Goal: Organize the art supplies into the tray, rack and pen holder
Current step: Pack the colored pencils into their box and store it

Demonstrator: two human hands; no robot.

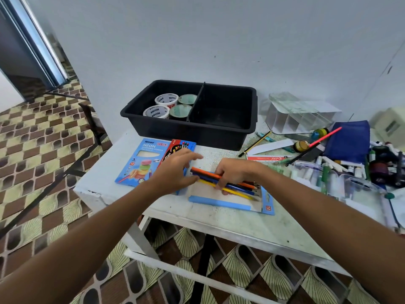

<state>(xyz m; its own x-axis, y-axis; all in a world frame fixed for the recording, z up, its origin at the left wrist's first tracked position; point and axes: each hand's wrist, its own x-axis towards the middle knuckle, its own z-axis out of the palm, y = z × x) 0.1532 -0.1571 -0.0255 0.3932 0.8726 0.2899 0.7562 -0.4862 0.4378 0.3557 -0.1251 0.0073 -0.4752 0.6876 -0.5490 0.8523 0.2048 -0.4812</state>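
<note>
A bundle of coloured pencils (210,175) lies across an opened blue pencil box (221,202) at the table's front. My right hand (235,172) is shut on the bundle near its middle. My left hand (175,171) rests beside the pencils' blunt ends with fingers spread, touching the box's left end. A black two-compartment tray (249,110) stands at the back; its left half holds several tape rolls (156,111), its right half is bare. A clear divided rack (300,116) lies right of the tray.
A blue Ninso neon pencil box (140,161) and a red-and-blue box (175,148) lie left of my hands. At the right sit loose pencils, a ruler (268,158), a blue pouch (350,139), clear containers (328,178) and markers. The table's left edge is near.
</note>
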